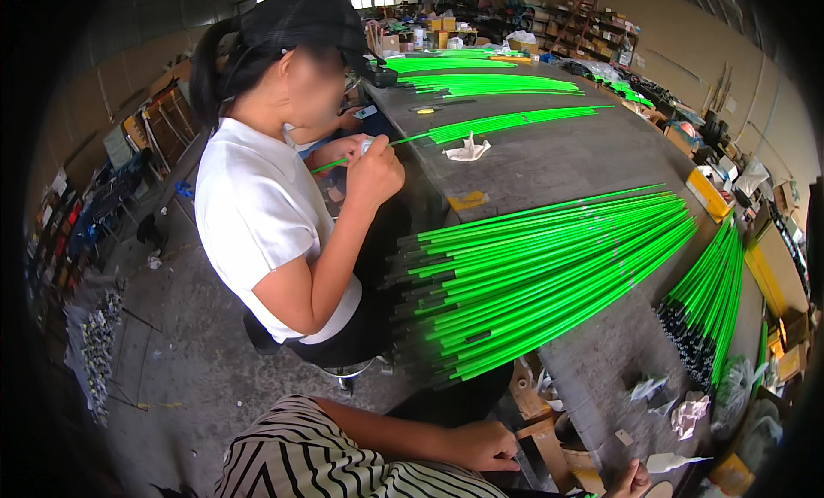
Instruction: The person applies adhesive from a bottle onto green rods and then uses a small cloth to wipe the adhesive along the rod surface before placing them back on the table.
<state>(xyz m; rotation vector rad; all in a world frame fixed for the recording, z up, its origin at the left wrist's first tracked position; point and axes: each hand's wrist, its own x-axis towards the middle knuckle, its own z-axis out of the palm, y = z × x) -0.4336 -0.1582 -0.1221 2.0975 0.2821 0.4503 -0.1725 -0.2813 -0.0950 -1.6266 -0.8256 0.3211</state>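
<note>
My left hand (486,446) is closed, its fingers curled under, just off the near table edge; whatever it may hold is hidden. At the lower edge my right hand (631,481) shows only partly, with its fingers drawn together. Close by its fingertips is a white squeeze bottle (671,462) with a thin nozzle pointing right; I cannot tell whether they touch. Ahead of my hands, a wide fan of bright green rods (558,270) with dark ends covers the table (592,373). A second bundle of green rods (714,292), black-tipped, lies to the right.
A person in a white shirt (257,215) sits to the left, holding a green rod and a small white object. Crumpled paper (689,415) and a clear plastic bag (732,393) lie at the right. More green rods (506,86) and a white cloth (468,148) lie farther off.
</note>
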